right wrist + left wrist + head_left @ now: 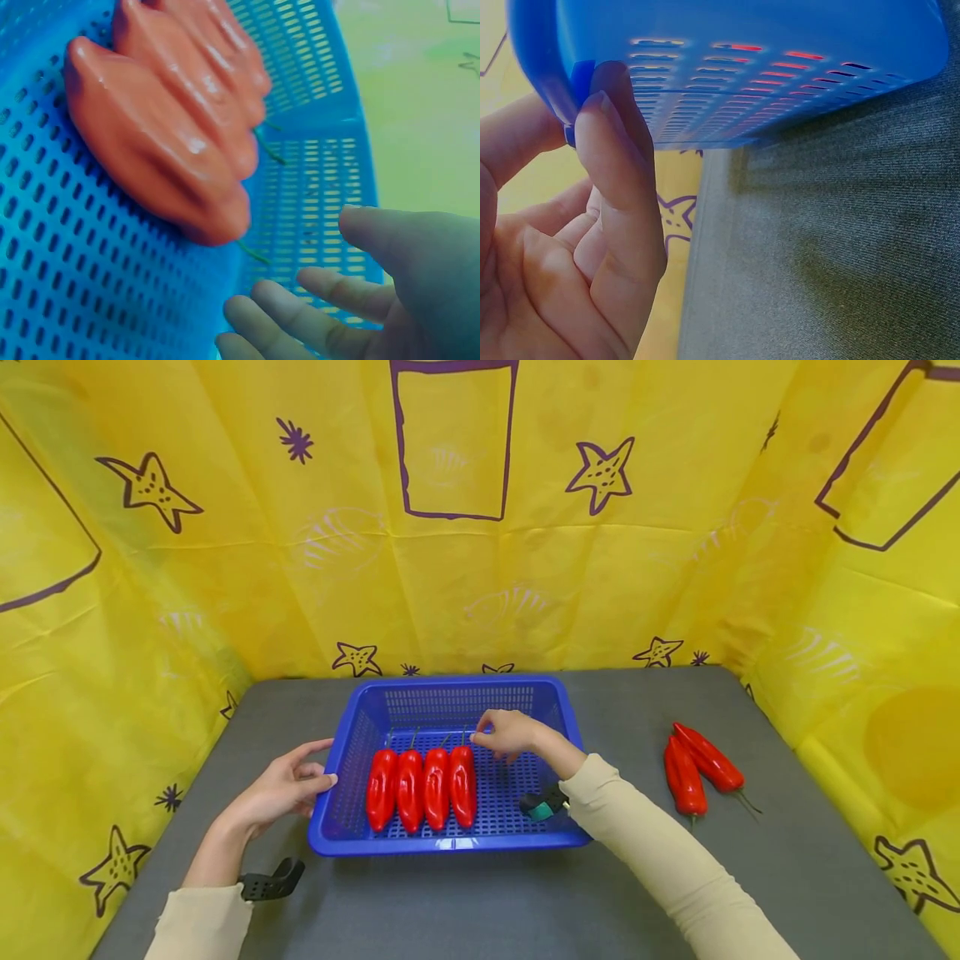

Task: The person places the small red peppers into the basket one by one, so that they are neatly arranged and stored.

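Several glossy red peppers [410, 789] lie side by side in a blue plastic basket [450, 844], their green stems toward its far wall. My left hand [277, 789] holds the basket's left rim between thumb and fingers, as the left wrist view also shows at the rim [536, 67]. Over the inside of the basket, my right hand [512, 733] is close to the stem of the rightmost pepper [462, 787]. In the right wrist view its fingers are spread loosely, with a gap between them and that pepper [150, 142]; nothing is in the hand.
Two more red peppers [684, 777] lie together on the grey tabletop [787, 860], to the right of the basket. Yellow printed cloth [465, 585] hangs behind and along both sides. A black wrist strap [273, 881] sits on my left wrist.
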`<state>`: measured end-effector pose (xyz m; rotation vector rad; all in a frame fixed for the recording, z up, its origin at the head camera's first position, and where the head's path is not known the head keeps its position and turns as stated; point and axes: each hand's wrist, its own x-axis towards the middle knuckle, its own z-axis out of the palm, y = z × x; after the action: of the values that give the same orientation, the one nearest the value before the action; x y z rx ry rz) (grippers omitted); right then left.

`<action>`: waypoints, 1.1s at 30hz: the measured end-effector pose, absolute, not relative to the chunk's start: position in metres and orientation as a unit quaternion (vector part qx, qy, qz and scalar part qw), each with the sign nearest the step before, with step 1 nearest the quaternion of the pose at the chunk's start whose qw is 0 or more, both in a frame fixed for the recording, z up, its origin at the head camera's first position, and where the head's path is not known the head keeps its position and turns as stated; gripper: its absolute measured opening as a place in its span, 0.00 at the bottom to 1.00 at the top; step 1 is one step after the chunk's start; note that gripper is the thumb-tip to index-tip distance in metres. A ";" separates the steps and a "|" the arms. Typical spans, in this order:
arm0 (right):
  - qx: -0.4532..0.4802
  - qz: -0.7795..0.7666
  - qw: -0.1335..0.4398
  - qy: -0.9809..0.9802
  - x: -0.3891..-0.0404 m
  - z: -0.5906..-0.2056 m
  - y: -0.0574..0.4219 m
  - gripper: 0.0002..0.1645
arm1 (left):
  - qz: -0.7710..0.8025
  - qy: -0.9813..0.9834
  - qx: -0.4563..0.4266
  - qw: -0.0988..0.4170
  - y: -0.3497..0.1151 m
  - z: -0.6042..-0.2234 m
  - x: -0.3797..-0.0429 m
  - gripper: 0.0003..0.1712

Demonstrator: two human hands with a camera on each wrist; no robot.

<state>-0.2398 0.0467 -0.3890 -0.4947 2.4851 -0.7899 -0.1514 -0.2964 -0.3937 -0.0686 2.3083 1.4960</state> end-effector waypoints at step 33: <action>-0.202 -0.347 0.053 0.914 -0.231 -0.354 0.152 0.20 | 0.539 0.820 -0.017 0.195 -0.297 -0.395 -0.153 0.44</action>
<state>-0.2309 0.1519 -0.3544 -0.6148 2.7789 -1.0552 -0.1527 -0.2966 -0.3947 -0.0476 2.2978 1.5103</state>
